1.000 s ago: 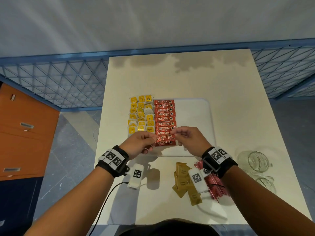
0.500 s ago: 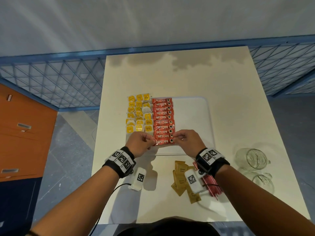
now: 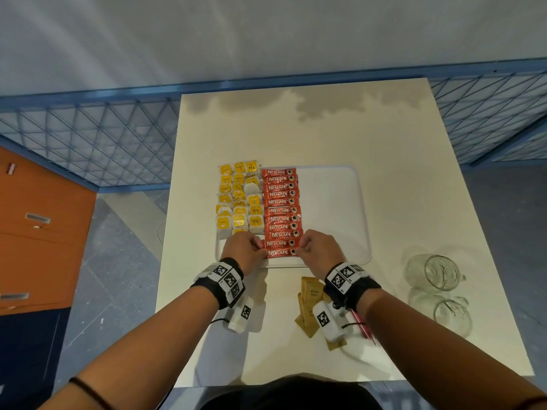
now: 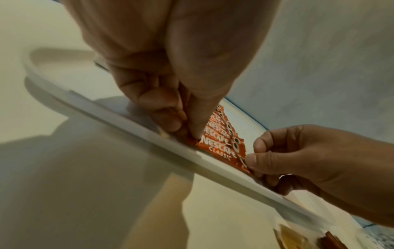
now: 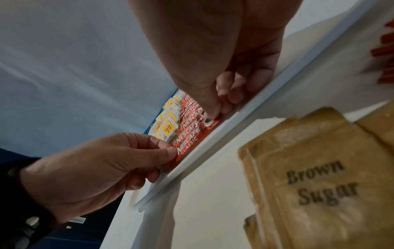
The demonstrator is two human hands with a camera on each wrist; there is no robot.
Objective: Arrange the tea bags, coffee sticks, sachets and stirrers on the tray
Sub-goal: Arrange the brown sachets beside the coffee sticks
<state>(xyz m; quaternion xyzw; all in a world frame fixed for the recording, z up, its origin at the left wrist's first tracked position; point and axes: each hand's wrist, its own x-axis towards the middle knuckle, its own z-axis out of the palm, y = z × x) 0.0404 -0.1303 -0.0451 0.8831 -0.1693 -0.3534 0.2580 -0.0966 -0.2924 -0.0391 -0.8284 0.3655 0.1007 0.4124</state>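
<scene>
A white tray [image 3: 334,202] lies mid-table. Yellow tea bags [image 3: 239,199] fill its left side in rows. Beside them runs a column of red coffee sticks [image 3: 281,202]. The nearest coffee stick [image 3: 281,252] [image 4: 221,151] [image 5: 189,144] lies at the tray's near edge. My left hand [image 3: 247,253] [image 4: 192,133] pinches its left end. My right hand [image 3: 316,250] [image 5: 215,111] pinches its right end. Brown sugar sachets [image 3: 309,306] [image 5: 319,182] and red stirrers [image 3: 362,324] lie on the table under my right wrist, partly hidden.
Two clear glass mugs [image 3: 435,273] lie at the table's right side. The tray's right half [image 3: 331,184] holds nothing. A blue mesh fence [image 3: 88,137] runs behind the table, and an orange cabinet [image 3: 38,232] stands at the left.
Both hands have brought the held coffee stick down from above the column to the tray's near edge, below the other sticks. The camera view shifted slightly.
</scene>
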